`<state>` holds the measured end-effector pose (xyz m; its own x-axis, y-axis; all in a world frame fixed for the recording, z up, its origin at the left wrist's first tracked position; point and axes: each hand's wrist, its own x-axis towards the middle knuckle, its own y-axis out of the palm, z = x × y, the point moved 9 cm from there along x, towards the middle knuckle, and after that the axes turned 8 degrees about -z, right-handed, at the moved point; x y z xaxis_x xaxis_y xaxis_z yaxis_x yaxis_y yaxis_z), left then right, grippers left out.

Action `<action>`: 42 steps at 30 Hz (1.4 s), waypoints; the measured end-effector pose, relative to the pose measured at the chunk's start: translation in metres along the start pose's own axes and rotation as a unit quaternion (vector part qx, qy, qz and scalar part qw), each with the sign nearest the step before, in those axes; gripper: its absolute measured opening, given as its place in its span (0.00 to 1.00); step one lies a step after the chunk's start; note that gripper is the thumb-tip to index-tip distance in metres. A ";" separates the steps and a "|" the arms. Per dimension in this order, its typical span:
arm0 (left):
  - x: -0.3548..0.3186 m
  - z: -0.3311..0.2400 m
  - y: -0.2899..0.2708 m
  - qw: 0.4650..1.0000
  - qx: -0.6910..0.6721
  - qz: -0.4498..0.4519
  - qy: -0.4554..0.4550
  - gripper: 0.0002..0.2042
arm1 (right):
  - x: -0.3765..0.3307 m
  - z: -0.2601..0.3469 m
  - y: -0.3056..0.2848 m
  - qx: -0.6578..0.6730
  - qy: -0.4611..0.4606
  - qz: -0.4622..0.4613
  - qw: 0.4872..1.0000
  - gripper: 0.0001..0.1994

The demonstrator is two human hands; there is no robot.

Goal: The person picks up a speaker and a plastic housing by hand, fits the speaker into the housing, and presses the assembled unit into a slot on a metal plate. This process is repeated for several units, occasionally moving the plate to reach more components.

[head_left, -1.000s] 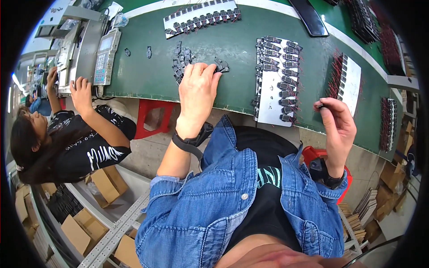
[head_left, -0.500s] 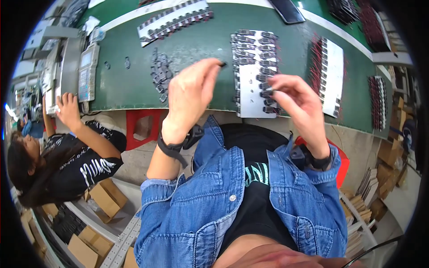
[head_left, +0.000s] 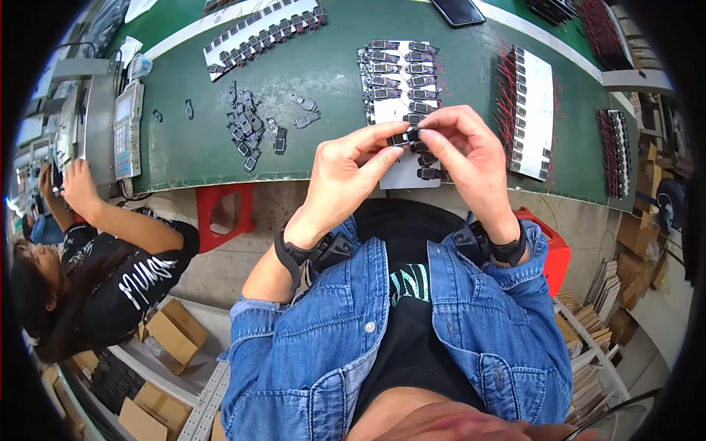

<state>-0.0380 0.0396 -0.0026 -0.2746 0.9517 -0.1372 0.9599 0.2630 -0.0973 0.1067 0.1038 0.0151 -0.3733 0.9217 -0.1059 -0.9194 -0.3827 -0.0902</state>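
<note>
My left hand (head_left: pixel 346 173) and my right hand (head_left: pixel 471 158) meet above the near edge of the green table (head_left: pixel 191 151). Together their fingertips pinch a small dark part (head_left: pixel 404 137). Right behind the hands lies a white sheet (head_left: pixel 401 103) carrying rows of the same small dark parts. A loose heap of those parts (head_left: pixel 250 128) sits to the left of my left hand. Both wrists wear dark bands, and the sleeves are blue denim.
Another white sheet with red-wired parts (head_left: pixel 533 110) lies right of my hands, a long strip of parts (head_left: pixel 257 37) at the back left. A person in a black shirt (head_left: pixel 110 272) works at a grey machine (head_left: pixel 125 128). Cardboard boxes (head_left: pixel 173 334) and a red stool (head_left: pixel 224 213) stand below.
My left hand left the loose heap and came right; my right hand came in from the right. Both now meet on one small part in front of the white sheet.
</note>
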 end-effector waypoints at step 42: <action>-0.005 -0.009 0.008 0.995 0.073 0.030 0.066 0.08 | -0.003 0.010 0.019 -0.144 -0.034 0.154 0.977 0.11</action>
<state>-0.0288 0.0380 0.0059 -0.1978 0.9801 -0.0170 0.9533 0.1883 -0.2361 0.0894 0.0947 0.0236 -0.6428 0.7586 -0.1064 -0.6932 -0.6352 -0.3407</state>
